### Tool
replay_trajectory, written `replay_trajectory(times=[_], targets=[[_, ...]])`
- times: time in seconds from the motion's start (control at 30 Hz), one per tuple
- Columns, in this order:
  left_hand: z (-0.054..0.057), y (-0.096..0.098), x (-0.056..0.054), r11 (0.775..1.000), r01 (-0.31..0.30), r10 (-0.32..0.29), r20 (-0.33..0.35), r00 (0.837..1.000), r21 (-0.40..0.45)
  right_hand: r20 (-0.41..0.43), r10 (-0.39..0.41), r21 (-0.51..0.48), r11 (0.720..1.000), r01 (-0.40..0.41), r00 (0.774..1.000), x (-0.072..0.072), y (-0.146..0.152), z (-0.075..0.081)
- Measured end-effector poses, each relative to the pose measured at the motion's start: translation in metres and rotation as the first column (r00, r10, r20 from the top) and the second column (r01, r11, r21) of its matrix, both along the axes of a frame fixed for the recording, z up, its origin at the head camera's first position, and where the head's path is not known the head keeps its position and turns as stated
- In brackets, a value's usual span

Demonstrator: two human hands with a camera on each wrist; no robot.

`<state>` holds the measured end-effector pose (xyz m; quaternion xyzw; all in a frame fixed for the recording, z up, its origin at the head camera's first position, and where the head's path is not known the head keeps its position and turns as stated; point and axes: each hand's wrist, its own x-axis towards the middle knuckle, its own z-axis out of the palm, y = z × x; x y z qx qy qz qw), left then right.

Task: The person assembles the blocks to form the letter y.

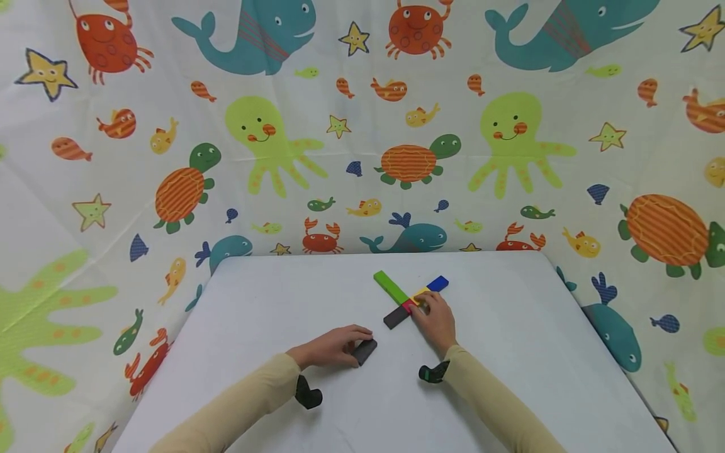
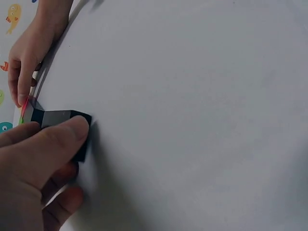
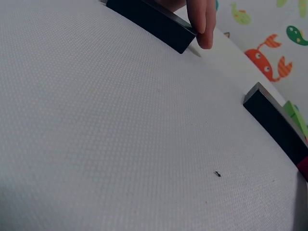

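My left hand (image 1: 334, 347) pinches a black block (image 1: 365, 352) between thumb and fingers, low over the white table. In the left wrist view the thumb lies against the end of that block (image 2: 57, 117). Farther forward, several blocks form a crossing shape: a long green block (image 1: 391, 287), a red block (image 1: 406, 306), a yellow block (image 1: 420, 292), a blue block (image 1: 438, 284) and a second black block (image 1: 396, 317). With its thumb and fingertips, my right hand (image 1: 438, 322) pinches the red block, partly covering it and the yellow one.
The white table (image 1: 272, 296) ends at a back edge against a cloth (image 1: 351, 207) printed with sea animals. Each wrist wears a dark camera mount, one at the left wrist (image 1: 308, 392) and one at the right wrist (image 1: 433, 372).
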<state>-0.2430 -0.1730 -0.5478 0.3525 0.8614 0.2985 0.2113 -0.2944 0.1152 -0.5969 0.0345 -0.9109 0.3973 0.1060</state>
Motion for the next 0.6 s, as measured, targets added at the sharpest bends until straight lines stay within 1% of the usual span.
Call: replay_trajectory(times=[0.13,0.2,0.37,0.5,0.6], targets=[[0.0,0.003,-0.003,1.0,-0.006,0.006,-0.001,1.0,0.008,-0.006,0.001,0.009,1.0,-0.001,1.0,0.0,0.0,0.0],[0.001,0.004,-0.006,0.999,-0.014,0.014,0.008,1.0,0.029,-0.007,0.0,0.01,1.0,0.0,1.0,0.0,0.0,0.0],[0.004,0.007,-0.019,0.998,-0.016,0.017,-0.008,1.0,0.064,0.002,-0.008,0.01,1.0,0.008,1.0,0.0,0.001,-0.001],[0.003,0.012,-0.029,0.999,-0.007,0.008,-0.016,1.0,0.047,0.024,-0.006,0.017,1.0,0.006,1.0,-0.001,0.0,0.0],[0.002,0.015,-0.034,0.999,-0.023,0.023,-0.01,1.0,0.034,0.021,-0.001,0.012,1.0,0.001,1.0,-0.001,0.0,0.001]])
